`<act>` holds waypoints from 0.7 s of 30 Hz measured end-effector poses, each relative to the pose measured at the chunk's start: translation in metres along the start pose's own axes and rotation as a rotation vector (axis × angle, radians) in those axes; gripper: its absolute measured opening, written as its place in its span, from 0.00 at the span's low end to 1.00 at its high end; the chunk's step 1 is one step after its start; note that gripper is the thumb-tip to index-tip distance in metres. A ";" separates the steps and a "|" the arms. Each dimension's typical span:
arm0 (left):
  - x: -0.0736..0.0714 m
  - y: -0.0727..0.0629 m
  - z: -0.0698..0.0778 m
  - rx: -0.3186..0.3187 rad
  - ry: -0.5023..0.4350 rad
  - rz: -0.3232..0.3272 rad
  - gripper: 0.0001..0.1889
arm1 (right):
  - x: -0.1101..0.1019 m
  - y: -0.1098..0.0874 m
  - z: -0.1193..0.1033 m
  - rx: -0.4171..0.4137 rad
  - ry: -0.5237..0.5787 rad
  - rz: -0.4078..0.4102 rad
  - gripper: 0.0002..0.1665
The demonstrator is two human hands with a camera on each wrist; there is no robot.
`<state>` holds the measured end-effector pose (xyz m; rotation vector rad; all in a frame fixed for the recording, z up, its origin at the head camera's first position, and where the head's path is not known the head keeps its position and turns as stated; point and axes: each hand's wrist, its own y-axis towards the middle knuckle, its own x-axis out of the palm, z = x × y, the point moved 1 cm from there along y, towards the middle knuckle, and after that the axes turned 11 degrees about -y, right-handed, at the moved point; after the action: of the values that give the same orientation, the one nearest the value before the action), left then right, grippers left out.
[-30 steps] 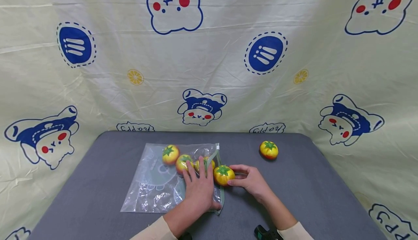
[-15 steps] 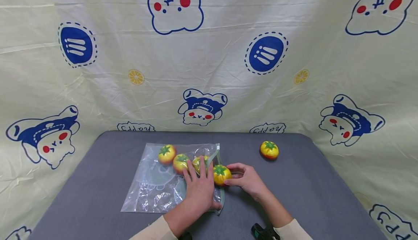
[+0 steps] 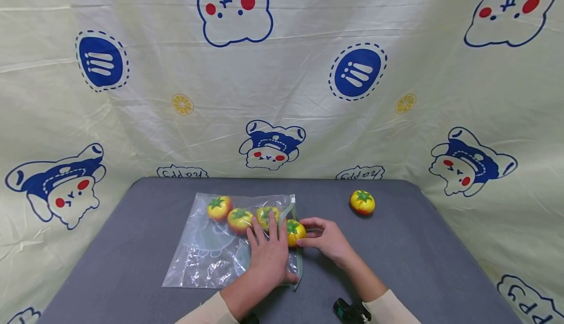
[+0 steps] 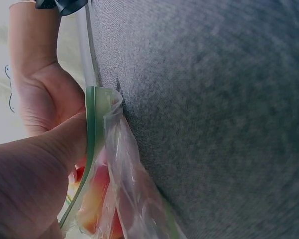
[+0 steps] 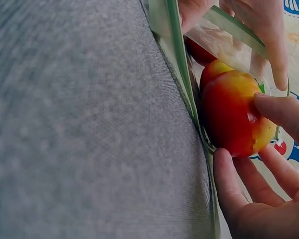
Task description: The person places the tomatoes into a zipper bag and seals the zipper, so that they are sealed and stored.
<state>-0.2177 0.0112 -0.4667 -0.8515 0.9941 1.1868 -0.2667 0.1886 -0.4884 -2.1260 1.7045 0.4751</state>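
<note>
A clear zip bag (image 3: 189,265) lies flat, its green-edged mouth to the right. Three yellow-red tomatoes (image 3: 240,220) with green star-shaped tops show inside. My left hand (image 3: 269,260) rests across the mouth end with straight, spread fingers; in the left wrist view its thumb lies against the green zip strip (image 4: 91,119). At the mouth, my right hand (image 3: 328,241) grips another tomato (image 5: 234,109) between thumb and fingers. The right wrist view has this tomato between the parted zip edges, touching or nearly touching one behind it. Left fingers partly cover the bag's contents.
One more yellow-red tomato (image 3: 363,202) sits on the grey table (image 3: 396,265), toward the back right. Behind the table hangs a pale curtain (image 3: 308,69) with blue cartoon prints. A black device (image 3: 350,310) is at the right wrist.
My right hand has moved left, bringing its tomato into the bag's mouth. The tomatoes inside have shifted left, deeper into the bag. My left hand has stayed in place.
</note>
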 end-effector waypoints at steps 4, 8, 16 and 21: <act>0.001 0.001 -0.001 -0.005 -0.005 0.006 0.73 | 0.002 0.004 0.001 -0.003 -0.001 0.008 0.31; 0.001 0.001 -0.001 -0.006 -0.009 0.006 0.73 | 0.003 0.007 0.001 0.000 0.009 0.013 0.31; 0.002 0.002 -0.001 -0.011 -0.025 0.000 0.74 | 0.006 0.011 0.001 -0.003 0.007 0.011 0.30; 0.004 0.004 -0.002 -0.019 -0.045 -0.019 0.74 | 0.009 0.014 0.002 -0.004 0.006 0.024 0.29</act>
<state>-0.2221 0.0115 -0.4714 -0.8434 0.9376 1.1962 -0.2786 0.1787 -0.4953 -2.1143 1.7349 0.4798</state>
